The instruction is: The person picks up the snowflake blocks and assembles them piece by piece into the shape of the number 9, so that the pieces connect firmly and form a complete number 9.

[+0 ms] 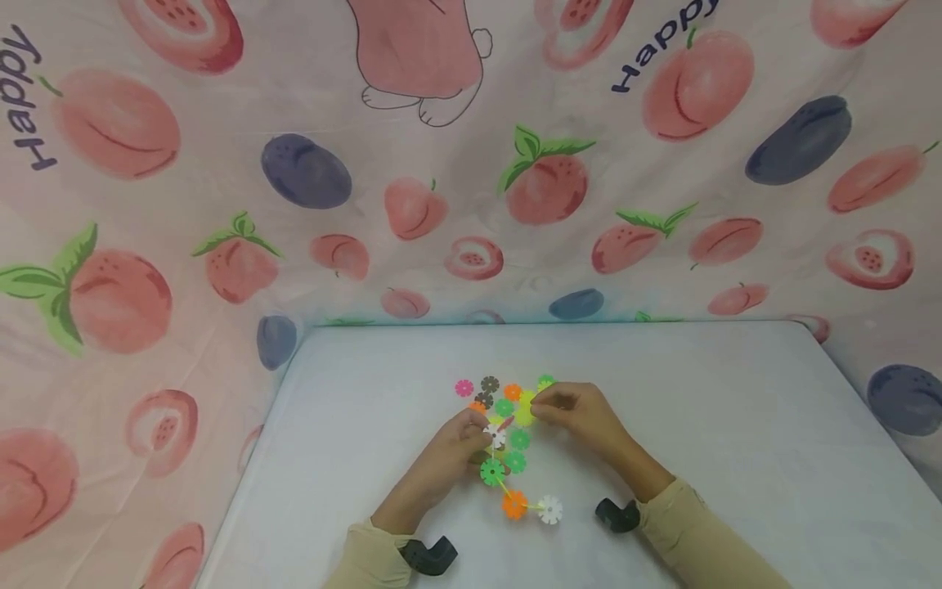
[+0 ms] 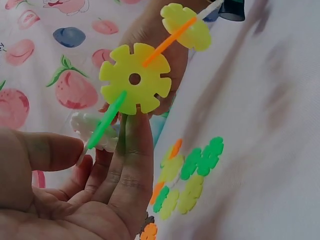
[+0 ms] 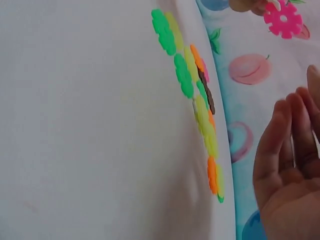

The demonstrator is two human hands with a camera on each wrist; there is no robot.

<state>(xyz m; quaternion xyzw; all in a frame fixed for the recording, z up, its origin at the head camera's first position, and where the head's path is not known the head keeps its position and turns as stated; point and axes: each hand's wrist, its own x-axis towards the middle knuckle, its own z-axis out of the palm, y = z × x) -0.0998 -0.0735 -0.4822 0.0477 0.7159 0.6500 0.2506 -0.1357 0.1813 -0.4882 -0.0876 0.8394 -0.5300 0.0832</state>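
Note:
Thumb and fingers of my left hand (image 1: 452, 450) pinch the white notched disc (image 1: 495, 435) of a linked chain in the head view. From there the chain hangs through a green disc (image 1: 492, 472) and an orange disc (image 1: 514, 505) to another white disc (image 1: 549, 510). In the left wrist view a yellow disc (image 2: 135, 95), with green and orange sticks on it, stands at my left fingertips (image 2: 137, 125). My right hand (image 1: 589, 421) has its fingertips beside the yellow discs (image 1: 525, 409); its relaxed fingers (image 3: 300, 135) show nothing between them in the right wrist view.
Loose discs lie on the white table (image 1: 706, 425) around both hands: pink (image 1: 464, 388), brown (image 1: 490, 384), orange (image 1: 513, 393) and several green ones (image 1: 519, 439). Fruit-printed cloth (image 1: 471, 204) hangs behind the table. A black device is at each wrist.

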